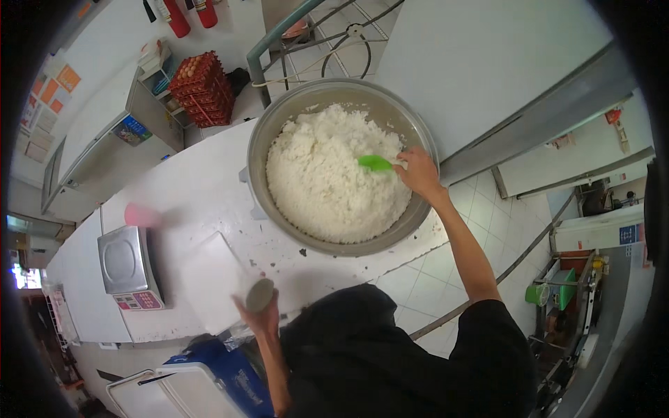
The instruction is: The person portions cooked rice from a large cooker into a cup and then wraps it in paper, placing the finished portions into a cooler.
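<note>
A large round metal pot (342, 250) on the white table holds a heap of white grainy food (329, 167) that looks like cooked rice. Over the heap's right side, my right hand (420, 170) grips a bright green scoop or spatula (374, 163), its blade against the food. Lower down, close to my body, my left hand (265, 318) is wrapped around a small greyish cup (260, 295). The cup's contents cannot be made out. Beneath and left of that hand lies a white sheet or board (211, 277) on the table.
Left on the table (183, 193) are a digital scale (123, 258) with a steel plate and a pink cup (141, 215). Stacked red egg trays (203, 91) stand beyond. A blue bag (230, 373) and a white lidded box (193, 392) sit below the table's front edge.
</note>
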Action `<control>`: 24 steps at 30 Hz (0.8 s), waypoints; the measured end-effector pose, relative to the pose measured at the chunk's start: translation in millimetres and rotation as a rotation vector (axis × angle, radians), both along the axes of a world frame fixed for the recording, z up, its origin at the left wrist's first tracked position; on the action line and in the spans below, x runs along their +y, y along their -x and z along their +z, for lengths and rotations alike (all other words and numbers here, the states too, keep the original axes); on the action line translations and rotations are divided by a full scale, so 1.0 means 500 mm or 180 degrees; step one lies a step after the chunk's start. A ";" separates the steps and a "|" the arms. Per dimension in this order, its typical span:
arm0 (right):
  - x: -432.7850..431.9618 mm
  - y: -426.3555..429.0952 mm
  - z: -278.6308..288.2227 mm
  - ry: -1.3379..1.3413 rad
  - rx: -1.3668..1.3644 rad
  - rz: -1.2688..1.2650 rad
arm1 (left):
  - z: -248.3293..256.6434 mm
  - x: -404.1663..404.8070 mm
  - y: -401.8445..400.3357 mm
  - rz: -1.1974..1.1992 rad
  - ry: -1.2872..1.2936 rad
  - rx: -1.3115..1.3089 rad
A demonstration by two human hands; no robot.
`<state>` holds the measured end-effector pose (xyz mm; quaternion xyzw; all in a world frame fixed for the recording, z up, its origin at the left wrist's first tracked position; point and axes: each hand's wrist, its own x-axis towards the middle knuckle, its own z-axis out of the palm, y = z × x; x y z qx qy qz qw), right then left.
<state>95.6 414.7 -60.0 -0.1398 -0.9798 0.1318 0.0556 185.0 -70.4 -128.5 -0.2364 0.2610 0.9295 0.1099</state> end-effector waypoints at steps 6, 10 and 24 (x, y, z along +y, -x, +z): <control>0.049 0.077 -0.016 -0.0229 -0.0494 0.1044 | 0.085 0.043 0.009 0.0478 0.0266 0.0395; 0.060 0.104 -0.006 -0.0152 -0.0543 0.1452 | 0.152 0.061 0.027 0.0796 0.0132 0.0224; 0.111 0.204 -0.015 -0.0393 -0.0822 0.1522 | 0.217 0.047 0.018 0.1128 0.1046 0.0036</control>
